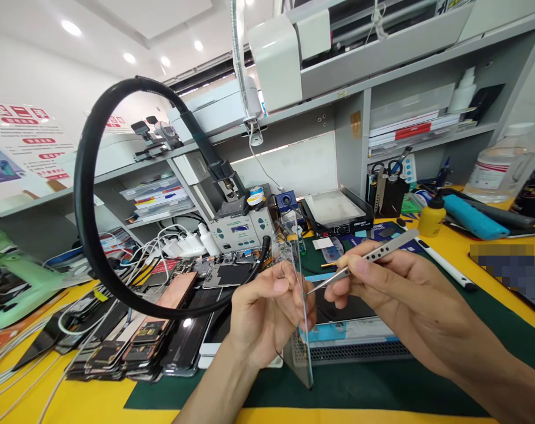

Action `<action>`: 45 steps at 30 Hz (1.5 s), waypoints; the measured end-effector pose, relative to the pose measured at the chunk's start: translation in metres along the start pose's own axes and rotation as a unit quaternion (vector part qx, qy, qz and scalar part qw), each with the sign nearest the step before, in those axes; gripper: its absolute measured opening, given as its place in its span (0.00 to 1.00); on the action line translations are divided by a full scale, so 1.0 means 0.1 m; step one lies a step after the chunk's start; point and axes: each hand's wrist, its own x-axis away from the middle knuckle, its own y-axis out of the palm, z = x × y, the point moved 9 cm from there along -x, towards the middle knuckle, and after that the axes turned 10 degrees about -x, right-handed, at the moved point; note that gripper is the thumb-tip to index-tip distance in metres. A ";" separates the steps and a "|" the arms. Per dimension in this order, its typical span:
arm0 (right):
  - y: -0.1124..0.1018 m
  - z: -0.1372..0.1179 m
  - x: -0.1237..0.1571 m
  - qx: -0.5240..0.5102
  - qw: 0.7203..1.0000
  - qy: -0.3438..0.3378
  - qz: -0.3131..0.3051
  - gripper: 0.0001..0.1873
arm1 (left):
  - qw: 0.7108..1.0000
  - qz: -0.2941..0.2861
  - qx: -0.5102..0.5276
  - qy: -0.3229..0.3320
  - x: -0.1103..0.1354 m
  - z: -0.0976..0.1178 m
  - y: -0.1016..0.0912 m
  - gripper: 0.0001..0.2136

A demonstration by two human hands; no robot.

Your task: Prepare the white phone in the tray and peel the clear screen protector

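Note:
My left hand [267, 312] pinches a thin, clear glass panel [306, 347], held upright and seen nearly edge-on. Its fingers wrap round the pane, partly seen through it. Between the thumb and fingers of my right hand [395, 294] are metal tweezers [373, 253] with a row of holes. Their tips point left and come close to the face of the pane; whether they touch it I cannot tell. Behind both hands, a dark flat device [346, 309] lies on a perforated metal stand [351, 353] on the green mat [359, 388].
Stacks of phone parts [148, 335] lie left of my hands. A thick black hose [84, 194] loops in front of a hot-air station [241, 229]. A yellow bottle [432, 217], a white pen-like tool [446, 265] and a large clear jug [499, 168] stand or lie at right.

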 end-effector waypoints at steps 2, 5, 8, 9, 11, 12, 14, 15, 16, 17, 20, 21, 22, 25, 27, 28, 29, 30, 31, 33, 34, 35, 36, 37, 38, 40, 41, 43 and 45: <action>0.00 0.00 0.00 0.003 1.000 0.000 0.002 0.10 | 1.000 0.002 0.002 0.000 0.00 0.00 0.01 0.02; -0.01 0.01 0.00 0.002 1.000 0.002 0.006 0.10 | 1.000 -0.001 0.003 0.002 0.00 0.01 0.02 0.02; 0.00 0.02 0.00 -0.003 1.000 0.003 0.005 0.10 | 1.000 -0.005 0.006 0.002 0.01 0.00 0.02 0.02; 0.00 0.02 -0.01 -0.005 1.000 0.003 0.004 0.10 | 1.000 -0.007 0.008 0.002 0.01 0.00 0.02 0.02; -0.01 0.03 0.00 -0.006 1.000 0.005 0.001 0.10 | 1.000 -0.009 0.011 0.003 0.00 0.00 0.02 0.02; -0.01 0.03 0.00 -0.005 1.000 0.005 0.000 0.09 | 1.000 -0.008 0.012 0.004 0.00 0.00 0.01 0.02; -0.02 0.03 0.01 -0.005 1.000 0.006 -0.002 0.09 | 1.000 -0.005 0.010 0.004 0.00 0.00 0.01 0.02; -0.02 0.03 0.01 -0.005 1.000 0.006 -0.002 0.09 | 1.000 -0.004 0.009 0.005 0.00 0.01 0.01 0.02; -0.02 0.03 0.02 -0.006 1.000 0.005 -0.002 0.09 | 1.000 -0.006 0.009 0.006 0.00 0.01 0.01 0.02; -0.02 0.03 0.02 -0.008 1.000 0.004 -0.002 0.09 | 1.000 -0.008 0.010 0.006 0.01 0.01 0.01 0.02; -0.01 0.02 0.02 -0.013 1.000 0.000 -0.002 0.08 | 1.000 -0.012 0.010 0.008 0.01 0.01 0.02 0.02; -0.01 0.01 0.01 -0.014 1.000 -0.001 -0.002 0.08 | 1.000 -0.011 0.008 0.009 0.01 0.01 0.02 0.02; 0.00 0.01 0.01 -0.015 1.000 -0.001 -0.003 0.08 | 1.000 -0.012 0.007 0.010 0.01 0.01 0.02 0.02; 0.01 0.01 0.00 -0.017 1.000 -0.001 -0.008 0.08 | 1.000 -0.017 0.006 0.013 0.00 0.02 0.02 0.02; 0.01 0.01 0.00 -0.019 1.000 -0.001 -0.011 0.08 | 1.000 -0.021 0.008 0.016 -0.01 0.02 0.03 0.02; 0.01 0.01 0.00 -0.020 1.000 -0.001 -0.011 0.08 | 1.000 -0.021 0.009 0.016 -0.01 0.02 0.02 0.02; 0.01 0.01 0.01 -0.021 1.000 0.000 -0.010 0.08 | 1.000 -0.022 0.009 0.017 -0.01 0.02 0.02 0.02; 0.00 0.02 0.01 -0.020 1.000 0.002 -0.009 0.08 | 1.000 -0.022 0.009 0.017 -0.01 0.02 0.02 0.02; 0.00 0.02 0.01 -0.020 1.000 0.003 -0.010 0.08 | 1.000 -0.022 0.009 0.016 -0.01 0.02 0.01 0.03; 0.00 0.02 0.01 -0.018 1.000 0.004 -0.009 0.09 | 1.000 -0.022 0.008 0.015 -0.01 0.01 0.01 0.03; -0.01 0.02 0.01 -0.017 1.000 0.003 -0.010 0.08 | 1.000 -0.022 0.006 0.015 -0.01 0.01 0.01 0.03; -0.01 0.02 0.01 -0.016 1.000 0.003 -0.011 0.08 | 1.000 -0.022 0.004 0.015 -0.01 0.01 0.01 0.03; -0.01 0.02 0.01 -0.015 1.000 0.003 -0.011 0.09 | 1.000 -0.021 0.002 0.016 -0.01 0.01 0.01 0.03; -0.01 0.02 0.01 -0.015 1.000 0.003 -0.010 0.09 | 1.000 -0.021 0.001 0.017 -0.01 0.02 0.01 0.03; -0.01 0.02 0.01 -0.015 1.000 0.002 -0.010 0.09 | 1.000 -0.021 0.000 0.018 -0.01 0.02 0.01 0.03; 0.00 0.01 0.01 -0.015 1.000 0.001 -0.011 0.08 | 1.000 -0.020 0.000 0.018 -0.01 0.02 0.01 0.03; 0.01 0.01 0.01 -0.014 1.000 0.001 -0.013 0.08 | 1.000 -0.020 0.001 0.017 -0.01 0.02 0.01 0.03; 0.02 0.01 0.01 -0.013 1.000 0.002 -0.018 0.08 | 1.000 -0.023 0.004 0.017 0.00 0.02 0.01 0.03; 0.02 0.02 0.01 -0.012 1.000 0.004 -0.019 0.08 | 1.000 -0.023 0.005 0.016 0.00 0.01 0.00 0.02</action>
